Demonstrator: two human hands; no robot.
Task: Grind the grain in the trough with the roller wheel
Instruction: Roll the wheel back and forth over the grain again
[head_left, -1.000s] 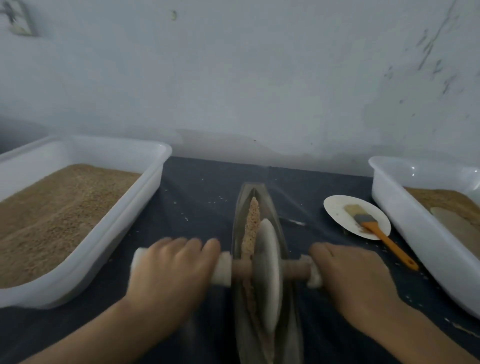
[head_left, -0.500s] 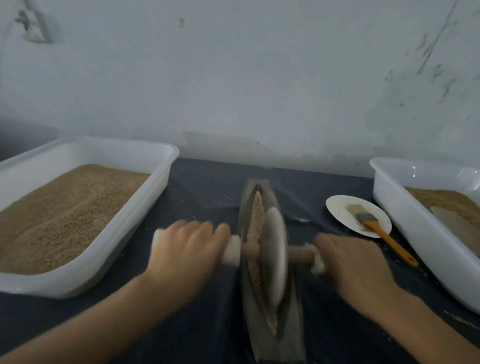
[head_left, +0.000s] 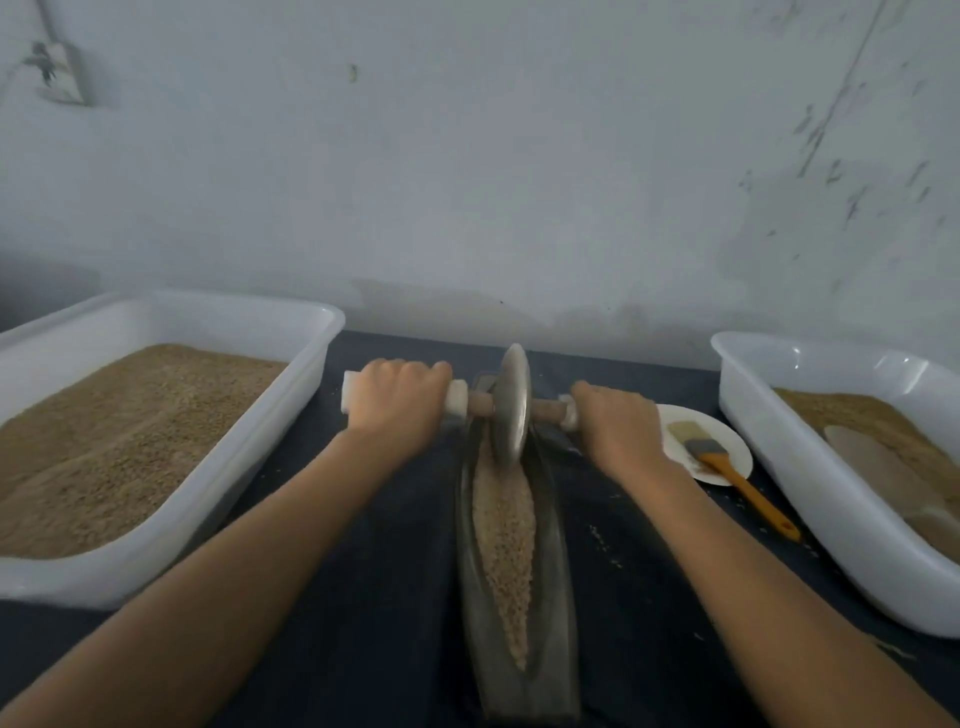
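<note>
— Hands?
— Left hand (head_left: 397, 397) and right hand (head_left: 618, 428) each grip an end of the axle.
— Roller wheel (head_left: 511, 405)?
— Upright at the far end of the trough (head_left: 550, 597), mid-desk, near the back edge; grain (head_left: 504, 540) lies along it.

A long, narrow metal trough (head_left: 551, 597), boat-shaped and pointed at both ends, lies lengthwise on a dark cloth, running away from the viewer. A tapering bed of pale, coarse grain (head_left: 503, 540) fills its central groove, widest near the middle and narrowing to a point at the near end. The roller wheel (head_left: 511, 405), a thin grey metal disc standing upright on edge, sits in the groove at the trough's far end, its lower rim in the grain. A wooden axle with white-wrapped handles runs crosswise through its hub.
</note>
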